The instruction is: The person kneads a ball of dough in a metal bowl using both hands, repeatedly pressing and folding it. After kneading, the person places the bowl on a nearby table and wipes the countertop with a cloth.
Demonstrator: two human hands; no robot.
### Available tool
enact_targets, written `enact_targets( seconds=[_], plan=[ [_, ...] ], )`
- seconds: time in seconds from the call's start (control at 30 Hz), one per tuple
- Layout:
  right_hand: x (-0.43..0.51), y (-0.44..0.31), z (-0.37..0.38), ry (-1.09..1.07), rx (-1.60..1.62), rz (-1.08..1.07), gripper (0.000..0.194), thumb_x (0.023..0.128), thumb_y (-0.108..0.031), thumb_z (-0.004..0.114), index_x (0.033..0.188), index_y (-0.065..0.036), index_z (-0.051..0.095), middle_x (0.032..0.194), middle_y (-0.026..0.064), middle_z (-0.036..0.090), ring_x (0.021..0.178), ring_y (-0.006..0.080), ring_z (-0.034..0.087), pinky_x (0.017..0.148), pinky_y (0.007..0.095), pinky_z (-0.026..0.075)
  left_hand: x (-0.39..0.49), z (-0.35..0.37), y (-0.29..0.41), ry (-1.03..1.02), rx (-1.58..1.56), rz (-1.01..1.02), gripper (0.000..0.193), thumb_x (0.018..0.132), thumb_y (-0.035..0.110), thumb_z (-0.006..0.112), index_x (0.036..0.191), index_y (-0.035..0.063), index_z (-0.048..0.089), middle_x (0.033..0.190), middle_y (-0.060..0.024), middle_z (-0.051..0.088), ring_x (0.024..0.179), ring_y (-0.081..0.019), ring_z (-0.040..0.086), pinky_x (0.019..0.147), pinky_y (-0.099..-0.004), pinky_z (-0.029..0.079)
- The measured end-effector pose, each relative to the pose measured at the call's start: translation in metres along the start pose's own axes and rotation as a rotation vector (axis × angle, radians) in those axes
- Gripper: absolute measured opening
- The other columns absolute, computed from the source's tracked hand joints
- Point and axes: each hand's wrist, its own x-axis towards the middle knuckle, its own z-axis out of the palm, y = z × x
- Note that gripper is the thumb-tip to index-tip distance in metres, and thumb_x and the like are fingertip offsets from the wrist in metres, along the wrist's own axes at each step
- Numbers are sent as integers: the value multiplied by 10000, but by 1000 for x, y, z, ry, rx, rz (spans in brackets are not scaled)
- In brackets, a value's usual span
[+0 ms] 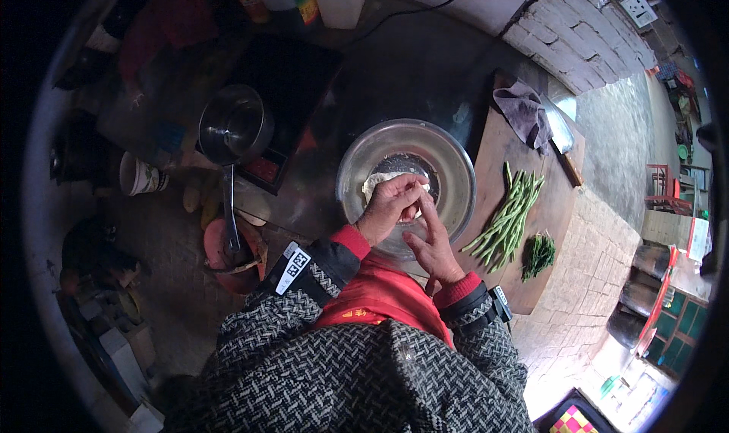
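A wide stainless steel basin (462,165) stands before me on the dark worktop. Pale dough (376,183) lies in it, partly covered by my hands. Above the dough is my left hand (392,206), its fingers bent inward; whether anything is within them is hidden. My right hand (431,244) reaches over the basin's near right side. Its fingertips meet the left fingers, and its thumb is spread from the forefinger with nothing visible between. Whitish residue marks the fingers and the basin's floor.
Right of the basin, a wooden board (484,188) carries green beans (510,216), chopped greens (538,255), a grey cloth (523,114) and a cleaver (561,131). To the left, a saucepan (234,125) rests partly on a black cooktop (285,86), its handle above a red bucket (225,268).
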Motion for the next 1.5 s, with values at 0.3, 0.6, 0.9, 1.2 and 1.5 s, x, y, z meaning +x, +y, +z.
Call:
enact_targets(
  seconds=[0.3,0.6,0.9,1.2,1.5],
  plan=[
    [-4,-15,7,-119,882,275,813,879,-435,554,1517,-133,151,1546,63,221,1414,231,222,1094,456,260,12,2,-10,241,450,231,214,938,175,526,789,26,565,685,-2,538,582,-46,461,513,-233,388],
    [1,-7,16,15,961,320,673,961,-559,375,1412,-61,321,1390,109,400,1290,242,369,1070,462,286,23,1,-20,214,1128,681,223,844,235,596,767,28,629,849,-108,636,839,-331,573,775,-410,454],
    [54,-9,3,396,1000,282,871,901,-708,292,1424,-11,291,1432,135,385,1353,276,328,1094,459,284,-14,59,-45,183,989,697,627,988,424,356,1410,-38,316,1428,-271,340,1354,-426,274,1129,-467,176],
    [35,17,-9,-23,-396,-25,612,857,-212,653,1372,4,405,1387,173,455,1320,294,393,1099,391,296,8,-72,-4,615,1097,530,664,872,211,599,1436,13,309,1462,-210,348,1353,-340,332,1111,-404,259],
    [77,65,22,-192,-1198,-201,795,653,-254,729,1367,-106,412,1248,125,488,1185,317,446,1003,471,329,-15,-100,-55,756,747,349,732,815,-91,476,1482,86,233,1451,-237,352,1352,-340,348,1110,-361,274]
  ],
)
